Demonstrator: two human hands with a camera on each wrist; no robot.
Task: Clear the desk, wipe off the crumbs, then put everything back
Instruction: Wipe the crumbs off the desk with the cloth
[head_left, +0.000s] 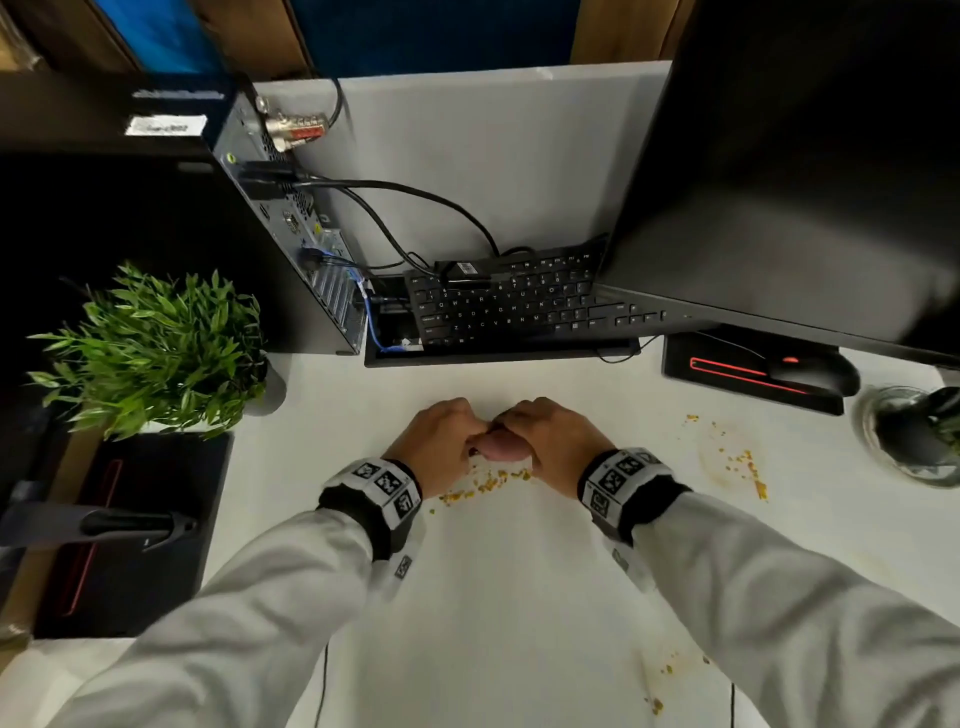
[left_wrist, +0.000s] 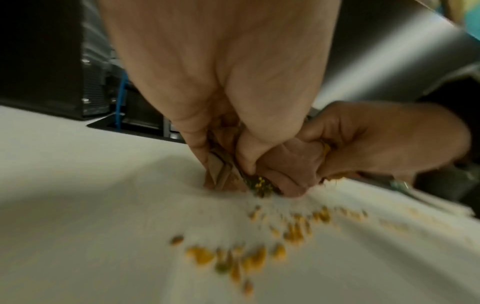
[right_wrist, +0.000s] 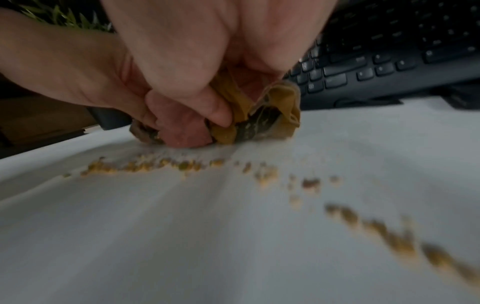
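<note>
both hands bunch the cloth over the crumbs

the left hand (head_left: 441, 434) and right hand (head_left: 545, 434) meet in front of the keyboard (head_left: 519, 301), each grip curled tight round one end of the cloth (head_left: 498, 446), pressing it on the surface (head_left: 519, 571). i judge they hold it wadded to trap swept bits inside its folds. the bundle's long axis runs side to side, parallel to the keyboard's front edge, its open folds facing down. crumbs (head_left: 488, 486) lie in a line just on the person's side of the cloth; more lie scattered near the mouse pad (head_left: 727, 371), so wiping looks only partly done.
</note>
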